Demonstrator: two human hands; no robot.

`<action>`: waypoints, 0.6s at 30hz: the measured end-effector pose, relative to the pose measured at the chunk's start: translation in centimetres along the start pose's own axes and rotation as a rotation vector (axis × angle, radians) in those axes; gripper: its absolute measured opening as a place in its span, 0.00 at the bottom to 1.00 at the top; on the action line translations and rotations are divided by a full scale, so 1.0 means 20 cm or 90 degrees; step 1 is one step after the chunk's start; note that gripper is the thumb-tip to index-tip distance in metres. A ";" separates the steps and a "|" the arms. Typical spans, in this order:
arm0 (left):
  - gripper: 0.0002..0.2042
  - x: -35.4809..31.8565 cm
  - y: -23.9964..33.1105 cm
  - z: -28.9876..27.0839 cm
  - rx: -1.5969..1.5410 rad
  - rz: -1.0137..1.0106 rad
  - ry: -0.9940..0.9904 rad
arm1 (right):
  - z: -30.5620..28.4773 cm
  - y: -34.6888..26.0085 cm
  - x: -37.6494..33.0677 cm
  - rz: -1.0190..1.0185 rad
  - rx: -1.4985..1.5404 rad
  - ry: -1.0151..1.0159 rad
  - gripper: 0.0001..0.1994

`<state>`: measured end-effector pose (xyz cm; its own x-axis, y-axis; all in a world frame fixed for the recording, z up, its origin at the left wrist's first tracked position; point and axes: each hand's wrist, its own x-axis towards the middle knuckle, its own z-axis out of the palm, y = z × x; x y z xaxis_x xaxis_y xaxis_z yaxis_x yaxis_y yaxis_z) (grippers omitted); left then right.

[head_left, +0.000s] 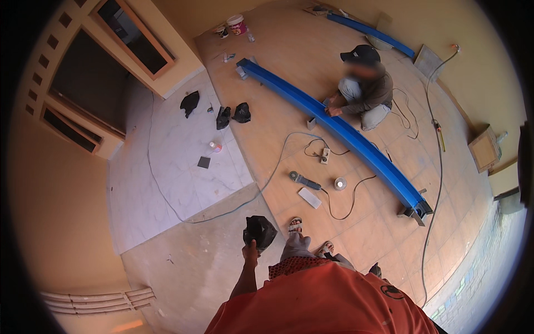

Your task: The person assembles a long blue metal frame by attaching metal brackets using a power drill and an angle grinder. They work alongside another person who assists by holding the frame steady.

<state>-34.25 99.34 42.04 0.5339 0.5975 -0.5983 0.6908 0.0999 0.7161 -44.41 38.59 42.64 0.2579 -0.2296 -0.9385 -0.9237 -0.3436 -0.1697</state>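
Note:
My left hand (251, 249) is closed around a black plastic bag (260, 230), held in front of me above the floor. My right hand does not show; my orange shirt (322, 300) hides that side. I stand with sandalled feet (295, 225) on the tan sheet. A long blue metal beam (334, 125) lies across the floor ahead on small supports. A person in a dark cap (364, 92) crouches beside it with both hands on the beam.
An angle grinder (304, 180), a white tape roll (340, 183), a white block (309, 197) and a socket strip (325, 156) with cables lie between me and the beam. Black bags (232, 114) lie on white tiles. A second blue beam (370, 32) and bucket (236, 24) sit farther back.

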 end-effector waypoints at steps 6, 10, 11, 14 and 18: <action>0.22 0.20 0.04 -0.15 -0.047 -0.037 0.043 | 0.03 -0.29 0.06 0.001 -0.064 -0.019 0.25; 0.23 0.42 0.06 -0.23 -0.050 -0.091 0.063 | 0.14 -0.54 0.12 -0.012 -0.093 -0.035 0.25; 0.23 0.47 0.10 -0.24 -0.056 -0.100 0.057 | 0.16 -0.58 0.15 -0.028 -0.107 -0.036 0.26; 0.21 0.63 0.20 -0.21 -0.058 -0.167 0.062 | 0.23 -0.69 0.23 -0.063 -0.126 -0.029 0.26; 0.23 0.89 0.32 -0.28 0.013 -0.148 0.048 | 0.34 -1.20 0.07 0.044 -0.096 0.042 0.25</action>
<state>-23.05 115.10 38.05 0.3214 0.6181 -0.7173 0.8010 0.2266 0.5542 -23.86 52.64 43.32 0.2173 -0.3158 -0.9236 -0.8884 -0.4559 -0.0532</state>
